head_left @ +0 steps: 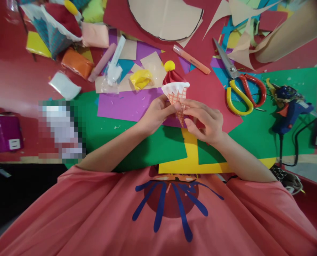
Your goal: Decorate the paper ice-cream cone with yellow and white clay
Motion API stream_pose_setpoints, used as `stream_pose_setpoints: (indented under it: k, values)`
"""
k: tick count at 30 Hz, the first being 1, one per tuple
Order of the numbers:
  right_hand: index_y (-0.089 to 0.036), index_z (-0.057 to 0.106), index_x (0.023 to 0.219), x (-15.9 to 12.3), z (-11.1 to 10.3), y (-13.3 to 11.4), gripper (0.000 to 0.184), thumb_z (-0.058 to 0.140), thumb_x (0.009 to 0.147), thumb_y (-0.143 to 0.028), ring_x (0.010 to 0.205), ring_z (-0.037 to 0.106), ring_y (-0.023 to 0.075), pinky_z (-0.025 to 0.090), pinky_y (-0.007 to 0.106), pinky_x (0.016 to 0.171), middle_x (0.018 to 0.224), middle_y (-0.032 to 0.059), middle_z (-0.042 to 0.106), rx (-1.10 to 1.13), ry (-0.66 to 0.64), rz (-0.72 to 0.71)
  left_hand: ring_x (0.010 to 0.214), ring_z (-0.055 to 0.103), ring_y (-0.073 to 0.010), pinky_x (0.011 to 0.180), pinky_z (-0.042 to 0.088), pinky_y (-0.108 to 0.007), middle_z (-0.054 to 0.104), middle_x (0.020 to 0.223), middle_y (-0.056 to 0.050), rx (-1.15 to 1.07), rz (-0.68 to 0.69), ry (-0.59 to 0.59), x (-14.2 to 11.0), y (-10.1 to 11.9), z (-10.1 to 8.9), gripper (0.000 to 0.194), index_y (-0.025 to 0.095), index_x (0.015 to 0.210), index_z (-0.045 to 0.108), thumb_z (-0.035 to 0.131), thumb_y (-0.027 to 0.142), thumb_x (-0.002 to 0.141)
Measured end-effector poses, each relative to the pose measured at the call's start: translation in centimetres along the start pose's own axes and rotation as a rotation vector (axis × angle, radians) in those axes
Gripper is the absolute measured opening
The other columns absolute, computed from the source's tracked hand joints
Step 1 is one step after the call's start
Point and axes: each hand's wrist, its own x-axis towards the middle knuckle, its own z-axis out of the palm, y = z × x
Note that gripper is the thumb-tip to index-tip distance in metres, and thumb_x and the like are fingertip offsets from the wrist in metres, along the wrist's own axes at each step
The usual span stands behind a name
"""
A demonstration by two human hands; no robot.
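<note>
Red worktop (11, 81), cluttered with craft scraps. On it a big green paper sheet (137, 138), a purple sheet (128, 105) overlapping its upper part, and a yellow paper piece (193, 160) at the near edge. At the far edge lies a large beige paper circle (166, 17) with a dark outline.

Right side: blue glue gun (290, 110) lying on the green sheet, cord trailing toward the person. Scissors (241, 89) with red and yellow handles just left of it, blades pointing away. Orange marker (191, 59) on red paper nearby.

Left side: orange clay pack (77, 64), white clay pack (64, 85), and yellow clay lump (141, 79) in a wrapper.

Centre: small paper ice cream cone (178, 96), held upright above the purple sheet, with waffle-print cone, white frill, red top and yellow ball on the tip. Left hand (154, 115) pinches the cone's side just under the frill. Right hand (205, 121) has its fingertips pressed on the cone's other side, remaining fingers loosely curled, not spread.

Judgement: looks like pressing or shaping the cone body. To do it well, keep the pinch light so the paper does not crease, press along the seam evenly, keep fingers off the white frill, and support the tip from below. Seam itself is not visible, hidden by the fingers.
</note>
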Motion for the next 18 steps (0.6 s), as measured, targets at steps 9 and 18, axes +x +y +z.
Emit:
stream_pose_setpoints:
  k: [9, 18]
  values:
    - [-0.022, 0.061, 0.107, 0.01, 0.25, -0.13, 0.020, 0.053, 0.088, -0.020, 0.102, 0.073, 0.0194, 0.063, 0.027, 0.075, 0.119, 0.0074, 0.073, 0.019, 0.006, 0.019, 0.080, 0.069, -0.0139, 0.072, 0.054, -0.023, 0.069, 0.078, 0.001, -0.064, -0.107, -0.107, 0.00, 0.43, -0.21, 0.038, 0.015, 0.090, 0.066, 0.080, 0.043, 0.068]
    - [-0.025, 0.060, 0.115, -0.23, 0.14, -0.04, 0.027, 0.052, 0.089, -0.021, 0.107, 0.071, 0.0194, 0.062, 0.028, 0.076, 0.120, 0.0061, 0.072, 0.002, -0.022, -0.006, 0.082, 0.069, -0.0144, 0.074, 0.053, -0.023, 0.068, 0.076, 0.000, -0.023, -0.123, -0.119, -0.10, 0.39, -0.12, 0.046, 0.015, 0.087, 0.065, 0.083, 0.050, 0.063]
